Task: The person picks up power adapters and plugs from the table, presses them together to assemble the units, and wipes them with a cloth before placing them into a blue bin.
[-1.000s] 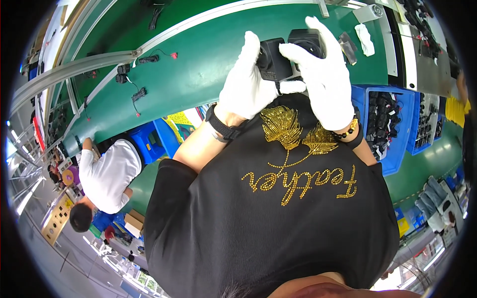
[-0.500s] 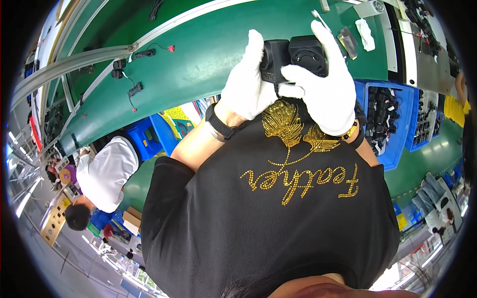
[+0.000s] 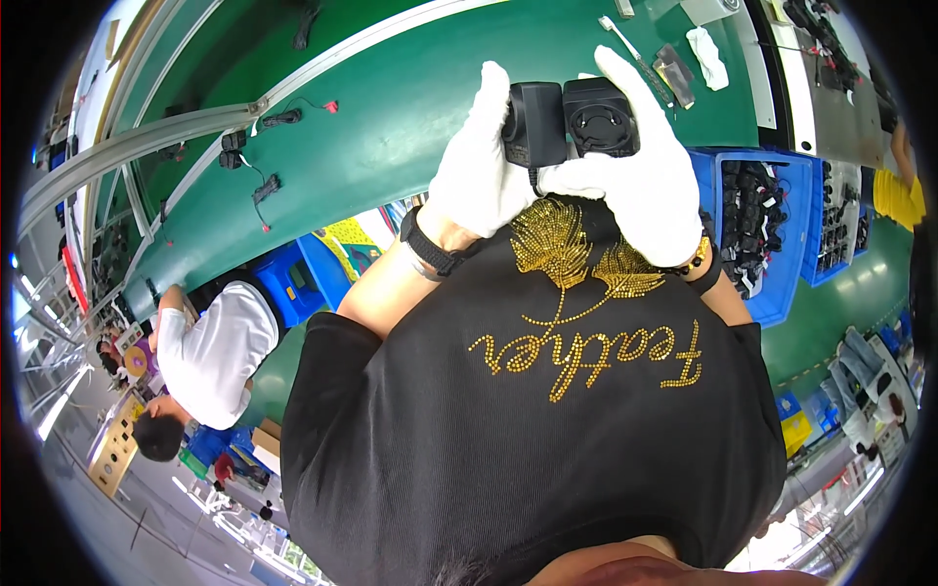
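Note:
White gloves cover both my hands, raised over the near edge of the green bench. My left hand (image 3: 477, 164) is closed around a black power adapter (image 3: 536, 122), a smooth side of it facing up and a cord running down from its lower end. Right beside it, my right hand (image 3: 647, 181) grips a second black power adapter (image 3: 599, 115) with a round recessed socket face toward me. The two adapters sit side by side, nearly touching. My right thumb stretches left below them toward the left glove. Parts of both adapters are hidden by the gloves.
The green bench (image 3: 410, 117) carries corded adapters (image 3: 233, 148) at left and a toothbrush (image 3: 635, 51), a grey packet (image 3: 674, 76) and a white cloth (image 3: 707, 59) at right. A blue crate (image 3: 772, 303) of black adapters stands at right. A person in white (image 3: 220, 352) works at left.
The left adapter has turned so that a smooth side faces up. My right thumb has moved down off the adapters, and the right adapter's round face shows more fully.

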A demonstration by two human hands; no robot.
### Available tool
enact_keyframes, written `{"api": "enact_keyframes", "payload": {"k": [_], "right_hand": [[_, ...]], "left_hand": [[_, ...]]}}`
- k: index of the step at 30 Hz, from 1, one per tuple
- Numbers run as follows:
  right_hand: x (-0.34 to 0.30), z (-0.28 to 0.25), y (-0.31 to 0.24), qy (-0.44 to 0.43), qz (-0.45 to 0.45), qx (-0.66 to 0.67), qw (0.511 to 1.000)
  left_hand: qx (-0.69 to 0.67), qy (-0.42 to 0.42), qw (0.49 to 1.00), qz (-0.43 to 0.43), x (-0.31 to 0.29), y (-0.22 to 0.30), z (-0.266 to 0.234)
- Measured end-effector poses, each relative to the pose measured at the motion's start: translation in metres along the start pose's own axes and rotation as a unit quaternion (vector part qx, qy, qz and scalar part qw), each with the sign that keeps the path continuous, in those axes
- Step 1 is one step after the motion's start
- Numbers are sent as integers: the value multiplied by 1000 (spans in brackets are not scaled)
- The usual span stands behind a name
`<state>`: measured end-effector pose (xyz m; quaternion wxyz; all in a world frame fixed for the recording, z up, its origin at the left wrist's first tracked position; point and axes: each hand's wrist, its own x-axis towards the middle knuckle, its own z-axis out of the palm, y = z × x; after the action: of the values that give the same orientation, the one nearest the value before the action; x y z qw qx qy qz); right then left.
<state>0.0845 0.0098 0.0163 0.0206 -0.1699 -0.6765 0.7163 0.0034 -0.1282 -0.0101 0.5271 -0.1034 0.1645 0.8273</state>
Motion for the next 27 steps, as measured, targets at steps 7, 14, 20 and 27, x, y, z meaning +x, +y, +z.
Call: {"api": "enact_keyframes", "payload": {"k": [7,14,20,27], "right_hand": [[7,1,34,47,-233,147,960],[7,-3,35,-2,-207,84,975],[11,-3,32,-40,-251,133,958],[30,7,15,9,-148,122,981]], "left_hand": [[247,25,962,116,-3,-13,-7],[549,50,781,294,-4,-10,-2],[641,11,672,370,0,-9,7],[652,64,606,451,12,-17,-4]]}}
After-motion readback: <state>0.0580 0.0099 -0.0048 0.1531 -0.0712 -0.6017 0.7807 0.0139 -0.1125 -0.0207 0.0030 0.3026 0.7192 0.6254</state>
